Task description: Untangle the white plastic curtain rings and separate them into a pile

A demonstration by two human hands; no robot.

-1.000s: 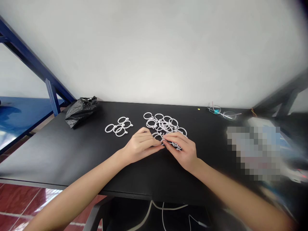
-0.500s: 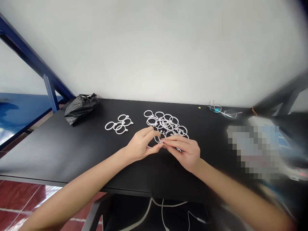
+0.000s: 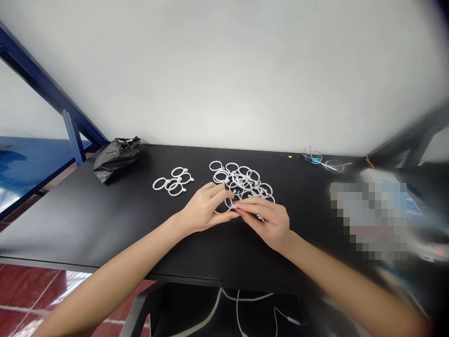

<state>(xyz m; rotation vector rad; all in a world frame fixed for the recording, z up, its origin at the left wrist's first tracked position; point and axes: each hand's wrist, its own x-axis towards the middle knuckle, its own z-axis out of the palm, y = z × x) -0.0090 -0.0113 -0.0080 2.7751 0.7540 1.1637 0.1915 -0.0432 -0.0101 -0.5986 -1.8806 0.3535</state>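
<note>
A white curtain ring (image 3: 233, 206) with a small tab is held between my two hands over the black table. My left hand (image 3: 203, 208) is closed on it, thumb below and fingers curled above. The fingertips of my right hand (image 3: 270, 219) pinch at its tab from the right. Right behind my hands lies a pile of similar white rings (image 3: 242, 180), several overlapping, the nearest partly hidden by my fingers. To the left, a smaller group of white rings (image 3: 177, 194) lies flat.
A crumpled black plastic bag (image 3: 115, 159) sits at the table's (image 3: 122, 220) back left. Eyeglasses (image 3: 333, 165) rest near the wall at the right, with a blurred pixelated package (image 3: 368, 220) in front of them. White cables (image 3: 238, 306) hang below the front edge.
My fingers have shifted slightly around the ring, and my left thumb now lies straighter under it. The other rings have stayed where they were.
</note>
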